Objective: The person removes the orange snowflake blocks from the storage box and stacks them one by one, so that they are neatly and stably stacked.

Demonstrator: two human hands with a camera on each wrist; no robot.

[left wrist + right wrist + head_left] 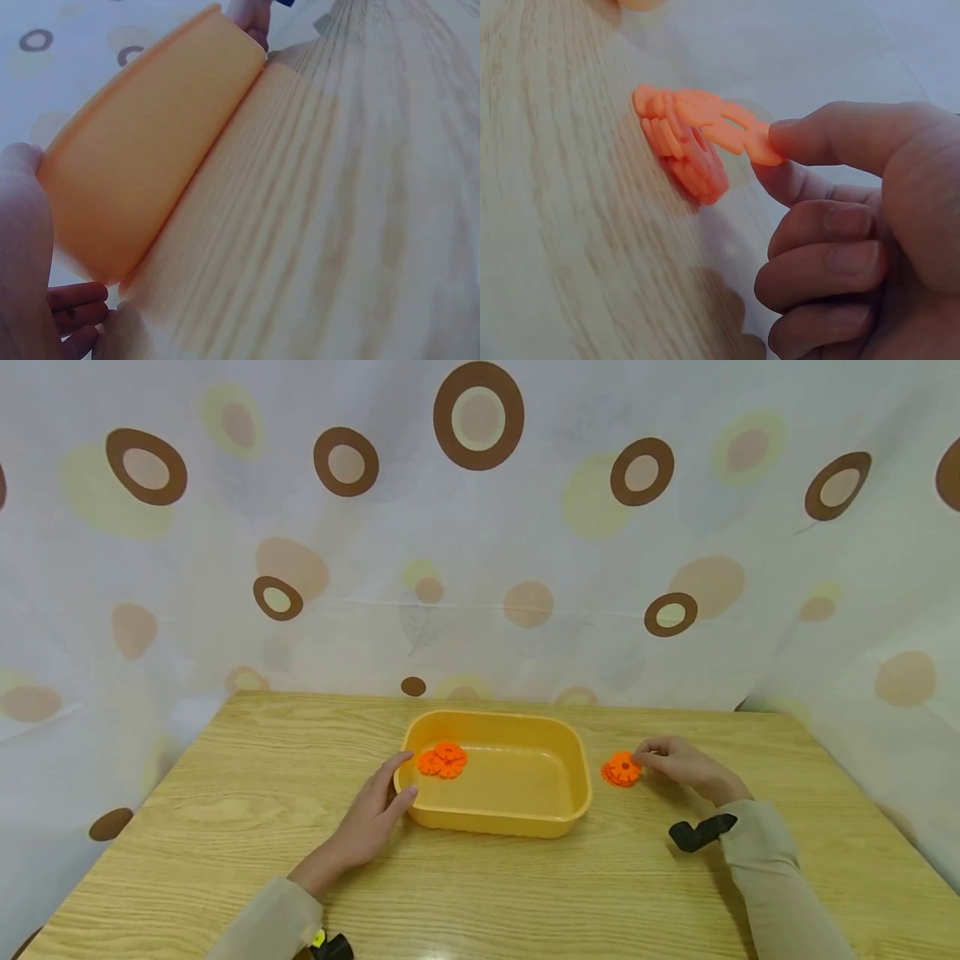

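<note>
A yellow plastic tub (495,822) stands on the table with several orange flower-shaped discs (443,760) inside, at its left end. My left hand (371,814) holds the tub's left end, fingertips and thumb at the rim. In the left wrist view the tub's outer wall (150,142) rises beside that hand, with curled fingers near the lower corner. To the right of the tub, my right hand (686,767) pinches an orange flower-shaped disc (724,127) between thumb and index finger. The disc is tilted, its far edge over a small stack of similar discs (682,157) on the table.
The wooden table (480,893) runs back to a pale curtain (480,527) printed with brown rings and spots. A black device (701,832) is on my right wrist, another (332,947) by the left sleeve.
</note>
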